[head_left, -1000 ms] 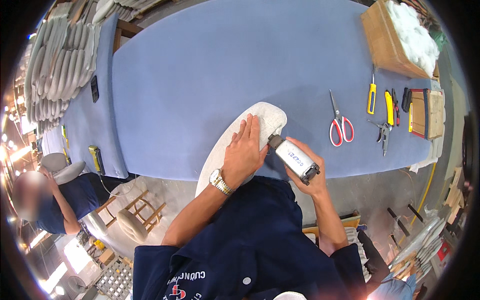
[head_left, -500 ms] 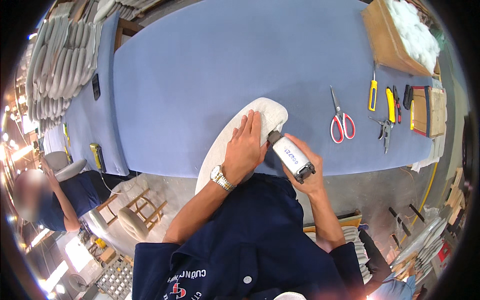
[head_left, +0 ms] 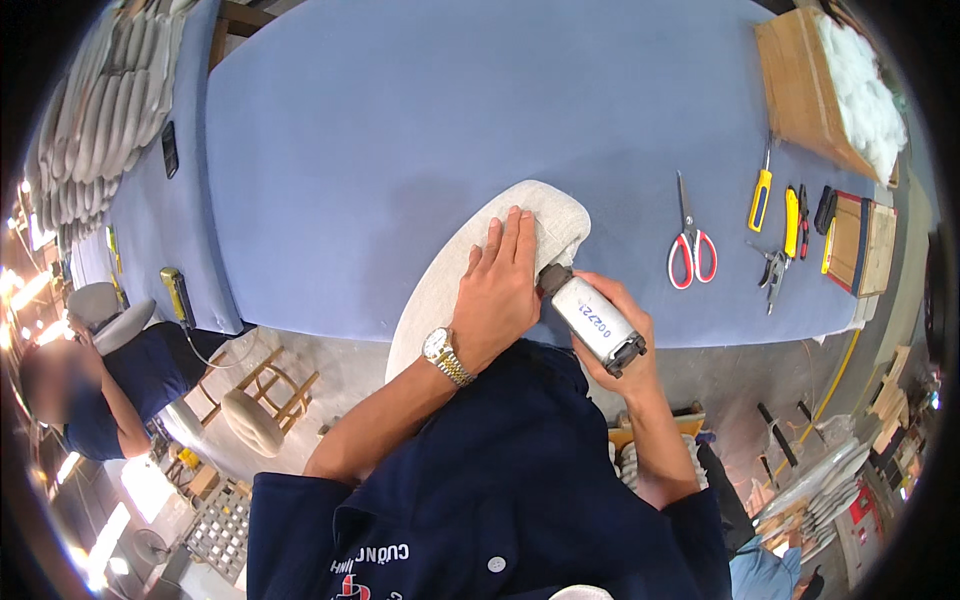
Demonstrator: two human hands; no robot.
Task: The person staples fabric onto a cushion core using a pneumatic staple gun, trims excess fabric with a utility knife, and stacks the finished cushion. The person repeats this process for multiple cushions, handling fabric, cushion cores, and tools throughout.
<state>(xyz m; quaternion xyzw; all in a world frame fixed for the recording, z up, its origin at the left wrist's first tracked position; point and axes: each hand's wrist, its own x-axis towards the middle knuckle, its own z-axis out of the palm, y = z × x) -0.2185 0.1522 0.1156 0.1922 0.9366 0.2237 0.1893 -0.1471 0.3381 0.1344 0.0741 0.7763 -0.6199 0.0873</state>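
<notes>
Pale grey fabric cushion, rounded end up, lies slantwise over the near edge of the blue-covered worktop, about mid-length, its lower end overhanging that edge. Left hand spread flat on top, fingers straight and nearly together, pressing rather than gripping; metal-band wristwatch on that wrist. Right hand wrapped around a white-bodied staple gun, its black nose at the cushion's right side; exact contact too small to tell. Right of these, red-and-white-handled scissors, points toward the far edge. Nearer the right edge: yellow-handled screwdriver, yellow-handled tool, red-and-black pliers just beside it, and grey trigger tool on the near side of them. Small open carton at the right edge; larger cardboard box of white fibre stuffing at the far right corner. Past the left edge, black phone on a second blue surface, beside piled grey cushions. Co-worker farther left, near a round-seated stool.
</notes>
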